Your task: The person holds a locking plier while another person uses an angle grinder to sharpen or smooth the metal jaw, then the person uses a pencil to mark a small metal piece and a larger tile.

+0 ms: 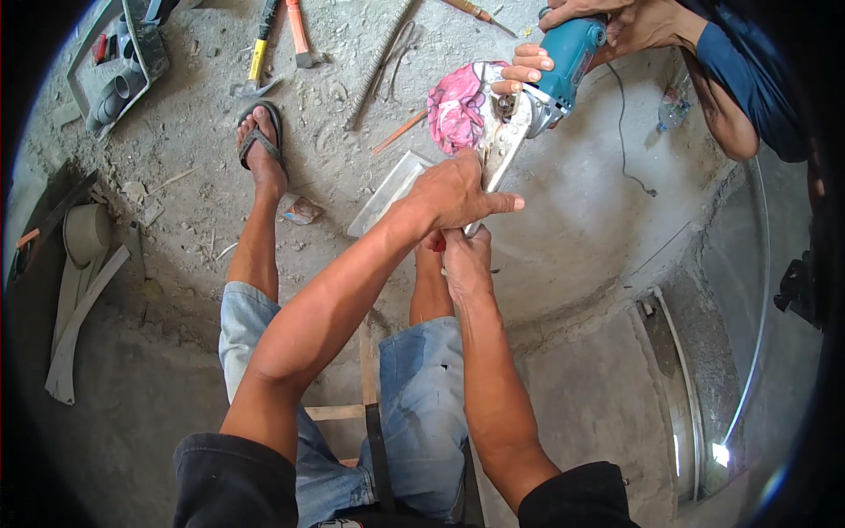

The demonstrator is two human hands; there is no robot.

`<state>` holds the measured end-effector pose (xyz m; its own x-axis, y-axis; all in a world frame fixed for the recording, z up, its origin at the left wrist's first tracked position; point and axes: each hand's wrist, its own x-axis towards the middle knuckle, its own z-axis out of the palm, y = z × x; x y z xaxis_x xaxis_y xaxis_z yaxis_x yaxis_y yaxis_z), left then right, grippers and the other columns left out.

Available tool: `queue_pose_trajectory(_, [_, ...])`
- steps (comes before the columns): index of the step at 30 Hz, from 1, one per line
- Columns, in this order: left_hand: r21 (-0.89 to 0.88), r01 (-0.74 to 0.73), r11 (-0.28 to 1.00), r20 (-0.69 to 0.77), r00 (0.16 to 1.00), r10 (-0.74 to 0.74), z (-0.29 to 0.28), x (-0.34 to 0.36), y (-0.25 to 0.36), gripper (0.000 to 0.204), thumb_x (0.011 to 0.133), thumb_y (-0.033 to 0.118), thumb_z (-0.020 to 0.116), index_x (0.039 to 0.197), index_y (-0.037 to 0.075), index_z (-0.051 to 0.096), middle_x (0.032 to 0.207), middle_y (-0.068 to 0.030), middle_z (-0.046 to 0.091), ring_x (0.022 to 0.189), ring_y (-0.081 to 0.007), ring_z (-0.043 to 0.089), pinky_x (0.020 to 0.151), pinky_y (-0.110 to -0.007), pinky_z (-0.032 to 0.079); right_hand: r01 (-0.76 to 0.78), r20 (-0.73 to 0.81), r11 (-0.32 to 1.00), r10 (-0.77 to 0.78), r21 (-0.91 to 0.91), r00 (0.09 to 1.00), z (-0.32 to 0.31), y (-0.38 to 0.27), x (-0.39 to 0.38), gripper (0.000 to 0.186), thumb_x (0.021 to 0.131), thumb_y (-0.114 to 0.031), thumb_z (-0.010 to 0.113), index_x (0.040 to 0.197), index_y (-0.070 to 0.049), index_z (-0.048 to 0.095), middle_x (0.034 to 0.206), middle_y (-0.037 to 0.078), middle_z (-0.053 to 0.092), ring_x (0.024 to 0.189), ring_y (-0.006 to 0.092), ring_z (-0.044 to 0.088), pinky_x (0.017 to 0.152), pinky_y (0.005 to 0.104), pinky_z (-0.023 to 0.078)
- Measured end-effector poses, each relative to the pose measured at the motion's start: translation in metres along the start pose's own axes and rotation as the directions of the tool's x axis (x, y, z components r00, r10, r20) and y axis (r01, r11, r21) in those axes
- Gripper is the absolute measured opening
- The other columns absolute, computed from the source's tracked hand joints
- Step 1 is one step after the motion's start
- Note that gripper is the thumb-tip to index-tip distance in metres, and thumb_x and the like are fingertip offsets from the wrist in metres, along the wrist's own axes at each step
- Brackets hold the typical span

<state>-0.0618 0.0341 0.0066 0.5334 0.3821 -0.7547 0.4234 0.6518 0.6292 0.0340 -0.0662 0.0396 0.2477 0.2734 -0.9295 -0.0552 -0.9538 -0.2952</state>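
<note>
the person's left hand (453, 194) wraps over the upper part of a flat metal wrench (503, 150), grip pressed around it; the right hand (464, 255) clamps the handle's lower end just beneath. the wrench head sits on the disc end of a teal angle grinder (563, 57), which a co-worker's hands (616, 22) steady, a pink cloth (456, 110) beside it. judging by this, the fitting is mid-turn, with no disc seen off. hammers lie on the concrete floor (572, 229).

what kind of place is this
Probably a building site or rough work yard: bare concrete floor, hand tools scattered on it, a blue power grinder, and cut pipe pieces lying around.
</note>
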Motion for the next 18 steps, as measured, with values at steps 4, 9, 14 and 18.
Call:
queue_pose_trajectory(4, [-0.082, -0.017, 0.996, 0.007, 1.000, 0.018, 0.000, -0.001, -0.002, 0.087, 0.075, 0.063, 0.065, 0.107, -0.016, 0.045, 0.082, -0.0282, 0.062, 0.078, -0.0366, 0.066, 0.069, -0.041, 0.052, 0.015, -0.023, 0.998, -0.016, -0.066, 1.000, -0.001, 0.001, 0.002, 0.029, 0.091, -0.027, 0.061, 0.082, 0.000, 0.056, 0.069, 0.004, 0.058, 0.060, 0.0117, 0.053, 0.057, 0.0273, 0.044])
queue_pose_trajectory(9, [-0.184, -0.028, 0.983, 0.039, 0.999, 0.036, 0.006, 0.000, -0.014, 0.087, 0.077, 0.065, 0.061, 0.111, -0.013, 0.044, 0.091, -0.0278, 0.060, 0.086, -0.0346, 0.063, 0.073, -0.040, 0.050, 0.035, -0.070, 0.999, -0.034, 0.022, 0.997, 0.004, 0.001, 0.000, 0.025, 0.095, -0.021, 0.055, 0.078, -0.003, 0.052, 0.062, 0.000, 0.049, 0.055, 0.0098, 0.047, 0.053, 0.0262, 0.038])
queue_pose_trajectory(14, [-0.209, -0.096, 0.973, -0.012, 0.995, 0.095, 0.012, -0.002, -0.019, 0.077, 0.084, 0.063, 0.055, 0.115, -0.007, 0.045, 0.094, -0.0205, 0.060, 0.083, -0.0268, 0.062, 0.072, -0.037, 0.050, 0.004, -0.095, 0.998, 0.001, 0.055, 0.995, 0.008, -0.004, -0.005, 0.031, 0.096, -0.026, 0.054, 0.076, -0.002, 0.051, 0.062, 0.002, 0.050, 0.057, 0.0100, 0.047, 0.053, 0.0261, 0.039])
queue_pose_trajectory(18, [-0.681, -0.043, 0.731, 0.049, 0.993, 0.104, 0.013, -0.003, -0.028, 0.059, 0.094, 0.054, 0.045, 0.114, -0.001, 0.051, 0.089, -0.0118, 0.060, 0.068, -0.0151, 0.059, 0.059, -0.028, 0.049, 0.082, -0.032, 0.997, -0.082, -0.010, 0.996, 0.005, -0.013, -0.009, 0.047, 0.093, -0.042, 0.056, 0.085, 0.005, 0.058, 0.069, 0.006, 0.059, 0.063, 0.0137, 0.056, 0.059, 0.0288, 0.045])
